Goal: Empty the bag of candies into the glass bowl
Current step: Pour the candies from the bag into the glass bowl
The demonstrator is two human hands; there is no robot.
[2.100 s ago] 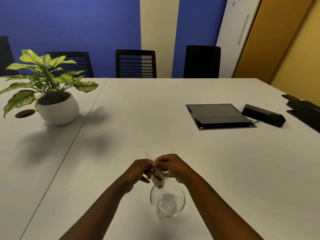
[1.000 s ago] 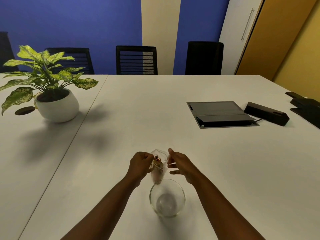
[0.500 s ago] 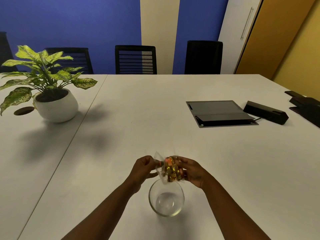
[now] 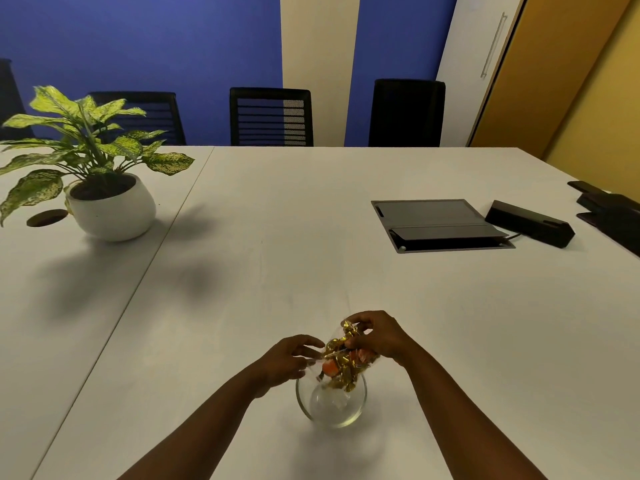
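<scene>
A round clear glass bowl point(image 4: 332, 415) stands on the white table near me, and I see no candy on its bottom. Right over its far rim hangs a clear plastic bag of candies point(image 4: 341, 362), gold and orange wrapped, tipped with its mouth down toward the bowl. My right hand point(image 4: 379, 336) grips the bag's upper end from the right. My left hand point(image 4: 289, 358) holds the bag's lower left edge with its fingertips, beside the bowl's rim.
A potted plant in a white pot point(image 4: 110, 209) stands at the far left. A grey cable hatch point(image 4: 438, 225) and a black box point(image 4: 530, 223) lie at the far right, with dark devices point(image 4: 609, 213) at the table's right edge. Black chairs point(image 4: 272, 116) line the far side.
The hands pulled the bag open, then my right hand took the candy-filled end and lifted it, tipping the bag mouth-down over the bowl. The bowl has stayed in place.
</scene>
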